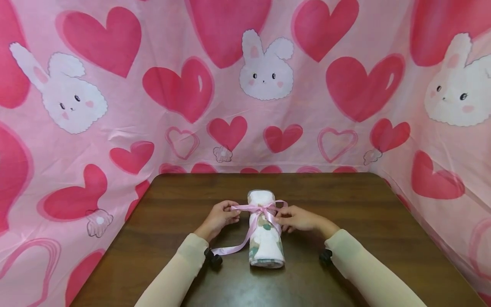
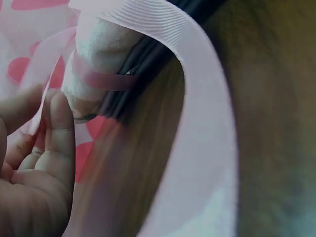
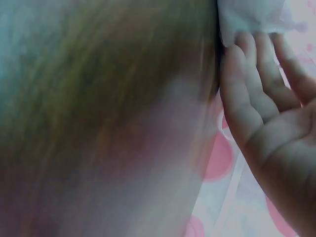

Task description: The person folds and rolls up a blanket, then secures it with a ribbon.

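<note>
A rolled white towel [image 1: 262, 245] with green and brown patches lies lengthwise on the table, a pink ribbon [image 1: 245, 241] tied round its upper half in a bow. To the left of the roll, my left hand [image 1: 222, 217] pinches a ribbon part of the bow between thumb and fingers; the left wrist view shows the ribbon's thin edge between them. One long tail curves down toward the left wrist. My right hand [image 1: 301, 219] is at the roll's right side, beside the bow. Its fingers [image 3: 234, 74] reach out nearly straight, tips right at the towel.
The dark brown wooden table [image 1: 184, 187] reaches back to a pink cloth backdrop [image 1: 230, 106] with hearts and rabbit faces, which also rises at both sides. Small black devices [image 1: 213, 258] are worn at both wrists.
</note>
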Demonstrator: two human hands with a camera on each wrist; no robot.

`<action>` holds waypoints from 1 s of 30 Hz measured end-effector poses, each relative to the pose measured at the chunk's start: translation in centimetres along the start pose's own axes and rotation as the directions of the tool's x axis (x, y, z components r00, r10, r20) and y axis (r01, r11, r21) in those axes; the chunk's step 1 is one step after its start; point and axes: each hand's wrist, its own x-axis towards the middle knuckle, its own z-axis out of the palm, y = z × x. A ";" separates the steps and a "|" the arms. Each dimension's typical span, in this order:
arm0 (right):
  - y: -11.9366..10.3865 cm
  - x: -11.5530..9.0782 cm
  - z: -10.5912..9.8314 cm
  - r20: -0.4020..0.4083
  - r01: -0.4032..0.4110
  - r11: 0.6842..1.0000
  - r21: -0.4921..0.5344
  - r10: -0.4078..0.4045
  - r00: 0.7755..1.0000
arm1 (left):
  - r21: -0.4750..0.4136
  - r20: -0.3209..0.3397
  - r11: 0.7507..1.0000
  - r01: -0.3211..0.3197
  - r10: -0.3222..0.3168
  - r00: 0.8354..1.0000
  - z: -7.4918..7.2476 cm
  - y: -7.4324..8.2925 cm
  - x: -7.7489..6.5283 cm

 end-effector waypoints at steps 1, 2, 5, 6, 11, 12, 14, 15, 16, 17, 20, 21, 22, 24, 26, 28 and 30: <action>0.0 -0.1 0.1 0.042 0.028 1.000 -0.002 -0.028 0.999 | -0.006 -0.024 1.000 -0.001 0.001 1.000 0.0 0.0 0.1; 0.1 -0.1 0.2 0.072 0.046 0.999 -0.011 -0.045 0.996 | -0.012 -0.040 1.000 -0.001 0.000 0.999 0.0 0.0 0.2; 0.2 -0.4 0.4 0.127 0.059 0.997 -0.040 -0.054 0.990 | -0.020 -0.070 1.000 0.009 -0.011 0.998 -0.1 0.0 0.6; 0.2 -0.5 0.4 0.139 0.056 0.997 -0.053 -0.049 0.989 | -0.013 -0.076 1.000 0.013 -0.014 0.997 -0.1 -0.1 0.7; 0.2 -1.0 0.5 0.175 0.024 0.996 -0.086 -0.008 0.985 | 0.005 -0.094 0.998 0.055 -0.054 0.994 -0.2 -0.3 0.7; 0.2 -1.1 0.5 0.177 0.021 0.996 -0.081 -0.006 0.984 | 0.004 -0.083 0.998 0.065 -0.064 0.994 -0.2 -0.4 0.6; 0.2 -1.2 0.6 0.171 0.018 0.998 -0.068 -0.006 0.985 | 0.001 -0.050 0.996 0.084 -0.084 0.995 -0.2 -0.6 0.5; 0.1 -1.2 0.6 0.168 0.017 0.998 -0.061 -0.006 0.986 | 0.007 -0.029 0.995 0.095 -0.095 0.995 -0.1 -0.6 0.4; 0.1 -1.3 0.7 0.165 0.017 0.998 -0.055 -0.008 0.986 | 0.015 -0.005 0.994 0.106 -0.106 0.994 -0.1 -0.6 0.3; 0.1 -1.3 0.7 0.163 0.016 0.998 -0.053 -0.007 0.987 | 0.028 0.017 0.993 0.118 -0.119 0.993 -0.1 -0.7 0.1; 0.1 -1.4 0.9 0.164 0.012 0.999 -0.045 -0.005 0.986 | 0.113 0.064 0.981 0.160 -0.167 0.984 0.1 -0.5 -0.7; 0.1 -1.4 1.0 0.167 0.004 0.999 -0.037 0.002 0.986 | 0.146 0.080 0.974 0.172 -0.185 0.980 0.2 -0.4 -1.0; 0.1 -1.5 1.0 0.168 -0.003 1.000 -0.030 0.008 0.986 | 0.184 0.099 0.967 0.176 -0.196 0.976 0.2 -0.3 -1.2; 0.1 -1.5 1.2 0.165 -0.029 1.000 -0.010 0.030 0.986 | 0.255 0.136 0.952 0.172 -0.211 0.968 0.6 0.0 -1.7; 0.1 -1.5 1.3 0.161 -0.054 0.998 0.011 0.052 0.986 | 0.311 0.179 0.938 0.150 -0.213 0.961 1.0 0.2 -1.9; 0.0 -1.5 1.4 0.146 -0.064 0.998 0.021 0.061 0.987 | 0.354 0.220 0.928 0.117 -0.204 0.954 1.5 0.3 -2.1; 0.0 -1.4 1.6 0.132 -0.063 0.998 0.022 0.060 0.989 | 0.383 0.247 0.919 0.093 -0.199 0.948 1.9 0.3 -2.0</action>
